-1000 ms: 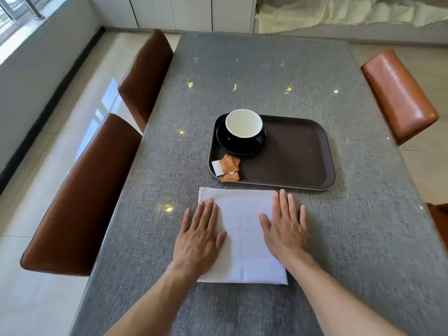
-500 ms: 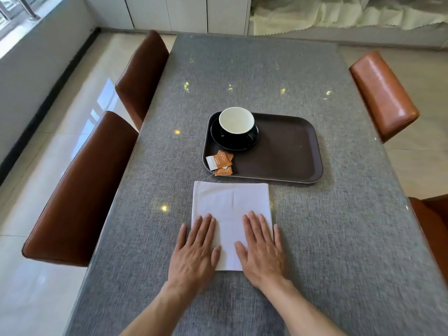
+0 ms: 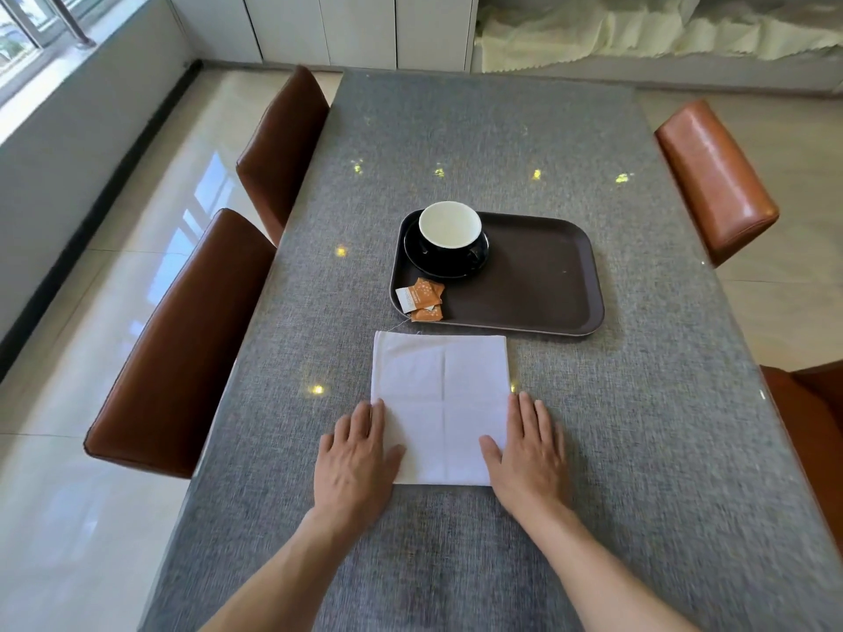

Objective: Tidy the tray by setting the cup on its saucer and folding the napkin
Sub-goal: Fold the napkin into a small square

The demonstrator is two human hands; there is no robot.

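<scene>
- Both hands have been slid apart since the earlier frame, from the middle of the flat white cloth napkin (image 3: pixel 440 405) to its two side edges.
- At the left edge the left hand (image 3: pixel 358 463) is laid flat, fingers straight and together, probably to pin that side.
- On the round black saucer (image 3: pixel 446 254) in the brown plastic tray (image 3: pixel 538 275), the white-lined cup (image 3: pixel 450 226) is already set.
- At the right edge the right hand (image 3: pixel 529 453) is pressed flat likewise; bare grey table (image 3: pixel 638 403) beyond is left as room.

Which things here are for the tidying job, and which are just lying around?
For the job: tray, cup, saucer, napkin, left hand, right hand.

Just lying around: tea bag packets, chairs, table.
</scene>
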